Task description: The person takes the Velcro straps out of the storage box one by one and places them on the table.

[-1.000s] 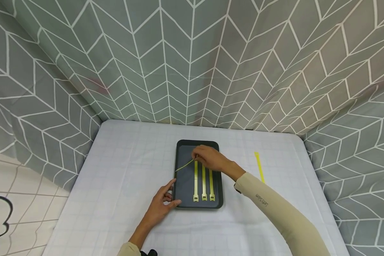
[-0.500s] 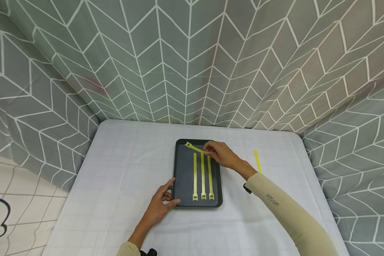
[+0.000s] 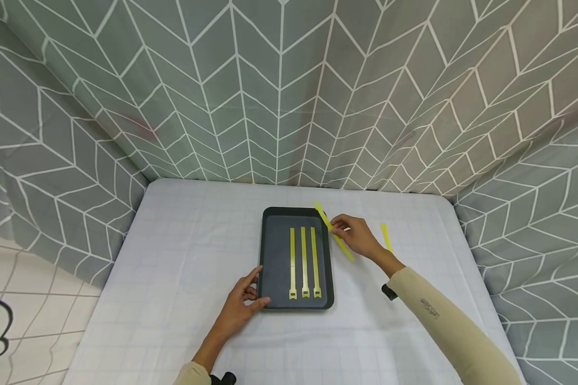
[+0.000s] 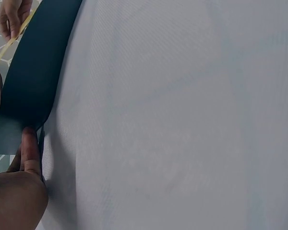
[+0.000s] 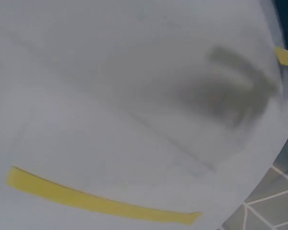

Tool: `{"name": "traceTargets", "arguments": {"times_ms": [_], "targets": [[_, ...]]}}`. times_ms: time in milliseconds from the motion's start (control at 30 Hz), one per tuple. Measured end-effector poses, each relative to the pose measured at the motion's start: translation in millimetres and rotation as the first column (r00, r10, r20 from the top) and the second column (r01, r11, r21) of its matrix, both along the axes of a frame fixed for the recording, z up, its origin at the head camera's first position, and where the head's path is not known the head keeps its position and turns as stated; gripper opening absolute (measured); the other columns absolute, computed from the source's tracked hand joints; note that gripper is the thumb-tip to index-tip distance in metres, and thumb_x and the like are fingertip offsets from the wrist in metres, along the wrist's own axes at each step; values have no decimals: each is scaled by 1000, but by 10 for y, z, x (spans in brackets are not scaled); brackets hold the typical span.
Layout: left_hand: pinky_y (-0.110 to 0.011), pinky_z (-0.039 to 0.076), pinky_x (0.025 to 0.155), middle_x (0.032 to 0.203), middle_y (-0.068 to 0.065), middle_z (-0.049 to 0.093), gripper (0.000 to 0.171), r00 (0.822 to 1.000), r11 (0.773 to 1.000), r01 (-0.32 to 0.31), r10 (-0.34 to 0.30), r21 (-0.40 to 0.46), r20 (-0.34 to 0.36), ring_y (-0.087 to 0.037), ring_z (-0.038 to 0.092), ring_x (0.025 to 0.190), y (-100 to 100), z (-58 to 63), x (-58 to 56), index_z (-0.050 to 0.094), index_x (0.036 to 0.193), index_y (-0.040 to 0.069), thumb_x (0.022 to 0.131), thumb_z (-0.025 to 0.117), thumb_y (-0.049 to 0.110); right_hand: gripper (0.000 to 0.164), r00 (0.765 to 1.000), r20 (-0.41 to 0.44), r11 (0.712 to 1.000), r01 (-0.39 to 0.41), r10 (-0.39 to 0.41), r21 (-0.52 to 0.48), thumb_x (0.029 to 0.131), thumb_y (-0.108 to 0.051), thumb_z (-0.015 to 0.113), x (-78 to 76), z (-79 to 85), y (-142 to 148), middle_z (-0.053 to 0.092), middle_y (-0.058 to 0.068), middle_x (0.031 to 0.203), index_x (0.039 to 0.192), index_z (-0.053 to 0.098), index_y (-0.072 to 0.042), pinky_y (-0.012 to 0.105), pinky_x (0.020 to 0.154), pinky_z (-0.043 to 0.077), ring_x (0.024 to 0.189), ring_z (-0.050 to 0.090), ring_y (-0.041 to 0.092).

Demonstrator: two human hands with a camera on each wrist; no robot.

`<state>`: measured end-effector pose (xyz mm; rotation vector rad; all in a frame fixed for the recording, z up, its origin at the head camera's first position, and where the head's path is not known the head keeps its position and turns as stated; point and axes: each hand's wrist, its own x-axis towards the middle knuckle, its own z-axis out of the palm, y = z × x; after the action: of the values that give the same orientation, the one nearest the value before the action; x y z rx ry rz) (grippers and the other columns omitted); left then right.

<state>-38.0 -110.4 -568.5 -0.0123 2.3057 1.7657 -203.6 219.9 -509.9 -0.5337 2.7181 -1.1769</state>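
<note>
My right hand (image 3: 358, 235) pinches a yellow hook-and-loop cable tie (image 3: 342, 247) between thumb and fingers. The tie slants across the far right corner of a dark grey tray (image 3: 275, 251), its slotted end pointing away. Three more yellow cable ties (image 3: 304, 262) lie side by side in the tray, slotted heads at the near end. At the tray's near left side, my left hand (image 3: 236, 310) holds the rim with thumb and fingers. In the left wrist view, one finger (image 4: 30, 148) presses the outer tray wall (image 4: 38, 62).
Another yellow cable tie (image 3: 385, 235) lies on the white cloth-covered table (image 3: 197, 240), right of the tray and partly behind the right arm; the right wrist view shows this loose cable tie (image 5: 96, 201) too. Patterned grey curtains (image 3: 279, 107) surround the table.
My right hand has carried the cable tie from above the tray rightward, past its right rim, turning it on the way. The left hand keeps its place on the tray.
</note>
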Motion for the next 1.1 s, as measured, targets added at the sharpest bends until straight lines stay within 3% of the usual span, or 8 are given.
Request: {"name": "traceTargets", "arguments": {"times_ms": [133, 567, 900, 1100], "targets": [[-30, 49, 88, 131, -9, 52, 80, 1000, 1000, 0, 0, -8, 2, -17, 49, 96, 9, -11, -1, 42, 153, 30, 85, 81, 20, 18, 993, 61, 994, 103, -101, -24, 95, -7, 68, 48, -74, 136, 72, 15, 99, 111, 68, 0, 26, 69, 55, 88, 71, 27], [-32, 49, 89, 131, -9, 53, 80, 1000, 1000, -8, 8, 6, 9, -18, 50, 97, -8, 19, 10, 43, 153, 30, 84, 82, 18, 22, 975, 115, 979, 197, -191, -42, 94, -4, 68, 212, -240, 442, 71, 24, 98, 111, 66, 10, 22, 68, 56, 88, 73, 34], [-32, 49, 89, 132, -9, 53, 81, 1000, 1000, 6, -6, 13, -12, -19, 50, 97, -4, 16, 2, 42, 153, 30, 84, 82, 17, 23, 937, 150, 948, 308, -316, 74, 95, -8, 68, 342, -280, 637, 73, 21, 97, 110, 68, 9, 23, 70, 58, 88, 74, 31], [-29, 48, 88, 133, -10, 52, 81, 1000, 1000, 2, -2, -4, -2, -17, 50, 97, 7, -3, -2, 42, 154, 29, 84, 82, 18, 23, 918, 158, 930, 349, -364, 114, 94, -7, 69, 401, -319, 748, 73, 22, 94, 108, 68, 11, 24, 64, 58, 79, 74, 28]]}}
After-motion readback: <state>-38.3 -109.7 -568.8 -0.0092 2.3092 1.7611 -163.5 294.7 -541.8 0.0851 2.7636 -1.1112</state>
